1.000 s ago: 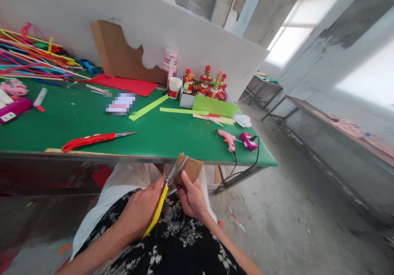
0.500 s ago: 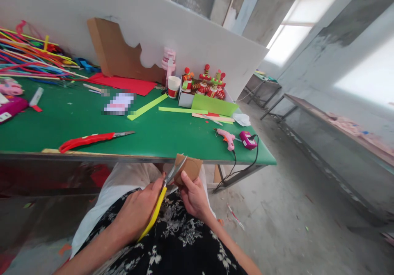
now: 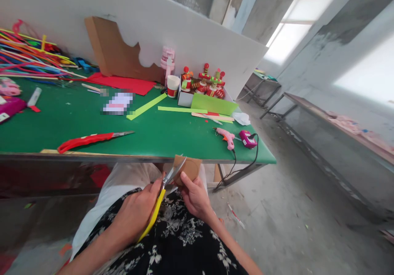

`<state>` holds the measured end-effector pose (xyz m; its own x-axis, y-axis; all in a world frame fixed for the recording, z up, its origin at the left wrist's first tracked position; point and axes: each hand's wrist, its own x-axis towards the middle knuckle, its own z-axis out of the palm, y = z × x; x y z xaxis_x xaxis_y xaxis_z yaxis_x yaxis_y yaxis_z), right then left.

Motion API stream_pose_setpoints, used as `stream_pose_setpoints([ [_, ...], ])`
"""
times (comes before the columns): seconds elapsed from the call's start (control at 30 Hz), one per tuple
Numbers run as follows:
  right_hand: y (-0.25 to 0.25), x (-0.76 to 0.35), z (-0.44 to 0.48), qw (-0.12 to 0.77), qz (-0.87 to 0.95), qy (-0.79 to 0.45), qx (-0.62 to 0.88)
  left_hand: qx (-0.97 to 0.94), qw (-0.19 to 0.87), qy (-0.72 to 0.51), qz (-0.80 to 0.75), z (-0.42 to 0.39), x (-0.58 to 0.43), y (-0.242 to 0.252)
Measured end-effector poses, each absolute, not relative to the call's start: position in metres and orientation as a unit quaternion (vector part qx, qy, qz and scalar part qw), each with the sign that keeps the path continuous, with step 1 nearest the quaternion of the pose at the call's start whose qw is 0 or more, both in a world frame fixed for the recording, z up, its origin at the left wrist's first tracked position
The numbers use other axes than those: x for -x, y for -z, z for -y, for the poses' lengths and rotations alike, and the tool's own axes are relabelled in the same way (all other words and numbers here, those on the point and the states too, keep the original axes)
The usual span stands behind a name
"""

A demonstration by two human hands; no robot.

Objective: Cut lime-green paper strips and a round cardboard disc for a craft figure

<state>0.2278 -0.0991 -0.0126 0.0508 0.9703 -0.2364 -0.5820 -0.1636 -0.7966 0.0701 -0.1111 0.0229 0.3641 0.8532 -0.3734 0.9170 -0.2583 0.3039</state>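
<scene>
Both hands work over my lap, just below the front edge of the green table (image 3: pixel 172 139). My left hand (image 3: pixel 135 211) is closed round the yellow handle of a pair of scissors (image 3: pixel 157 209), whose blades are parted and bite into the left edge of a small brown cardboard piece (image 3: pixel 192 169). My right hand (image 3: pixel 194 197) pinches that piece from below, thumb on its front. A curved line is drawn on the cardboard.
On the table lie a red utility knife (image 3: pixel 86 140), a pink glue gun (image 3: pixel 226 138) with its cord, green paper strips (image 3: pixel 144 107), red paper (image 3: pixel 123 84), a cup (image 3: pixel 172 86), a box of small figures (image 3: pixel 203 87) and coloured sticks (image 3: pixel 27 59). A person stands behind the white partition (image 3: pixel 197 33).
Barely anything: both hands hold their places and the scissors stay in the cardboard's edge. My view has drifted slightly to the right.
</scene>
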Motion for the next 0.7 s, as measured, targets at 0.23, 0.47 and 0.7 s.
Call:
stream_pose_setpoints([
  [0.23,0.013,-0.226,0.099,0.604,0.239,-0.649,0.397,-0.796,0.242,0.022,-0.554,0.112,-0.066,-0.009],
  [0.47,0.011,-0.228,0.099,0.600,0.251,-0.643,0.404,-0.795,0.242,0.046,-0.554,0.112,-0.066,-0.012],
  [0.7,0.007,-0.232,0.100,0.592,0.253,-0.645,0.412,-0.793,0.252,0.075,-0.549,0.111,-0.062,-0.022],
])
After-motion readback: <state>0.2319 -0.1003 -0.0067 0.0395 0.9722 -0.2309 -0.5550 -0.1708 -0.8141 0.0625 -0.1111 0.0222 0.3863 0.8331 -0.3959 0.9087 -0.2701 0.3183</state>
